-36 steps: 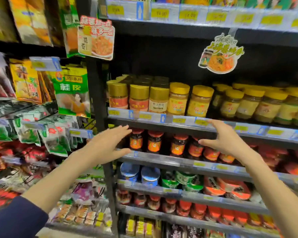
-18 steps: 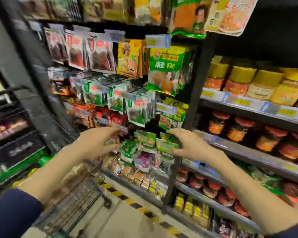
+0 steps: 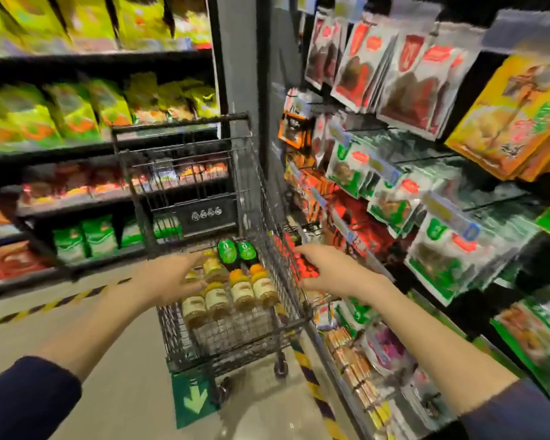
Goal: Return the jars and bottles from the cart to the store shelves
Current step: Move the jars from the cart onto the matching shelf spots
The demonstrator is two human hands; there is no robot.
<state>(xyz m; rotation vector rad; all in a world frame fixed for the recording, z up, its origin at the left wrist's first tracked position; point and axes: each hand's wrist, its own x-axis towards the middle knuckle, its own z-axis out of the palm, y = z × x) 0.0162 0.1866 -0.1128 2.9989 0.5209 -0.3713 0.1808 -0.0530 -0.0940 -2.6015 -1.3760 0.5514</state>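
A black wire cart [image 3: 185, 173] stands in the aisle ahead of me. Inside lie several yellow-lidded jars [image 3: 242, 290] with pale labels and two dark bottles with green caps [image 3: 235, 252] behind them. My left hand [image 3: 169, 277] hovers over the cart's left side, fingers apart, holding nothing, just beside the jars. Over the cart's right rim, my right hand [image 3: 331, 271] is held empty with its fingers spread. The view is blurred by head motion.
Hanging snack packets [image 3: 410, 77] fill the rack on the right, close to the cart. Shelves of bagged goods [image 3: 77, 112] line the left side. The floor [image 3: 124, 360] has yellow-black hazard tape and a green arrow sticker [image 3: 194, 398] under the cart.
My view has swung left from the jar shelves to the cart. Both empty hands have come away from the shelf and now reach down over the cart's basket.
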